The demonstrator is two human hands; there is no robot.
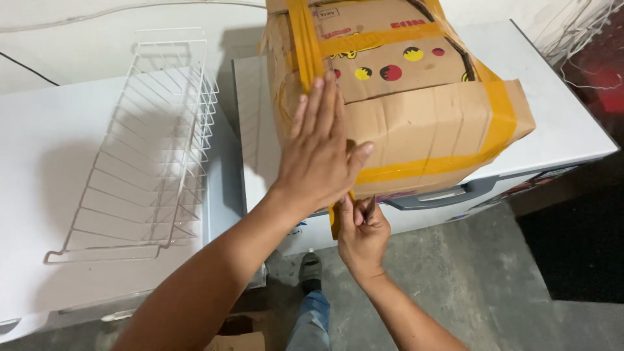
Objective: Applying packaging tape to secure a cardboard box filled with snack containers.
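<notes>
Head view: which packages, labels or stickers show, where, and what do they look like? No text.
Cardboard box: on the white chest freezer, brown, battered, bound with yellow tape, red and yellow dots printed on top; left hand flat on its side, right hand pinching a loose tape end.
Small label: box top, pale rectangle.
Cardboard piece: floor, bottom edge, brown.

The cardboard box [416, 110] is plain brown, crossed by bands of yellow-orange tape [429, 166] and printed on its top face with red and yellow dots (one darker, half red). Under the box lies a white chest freezer [559, 123]; left of the box rests a white wire basket [149, 149]; below the box, grey concrete floor [468, 279].
</notes>
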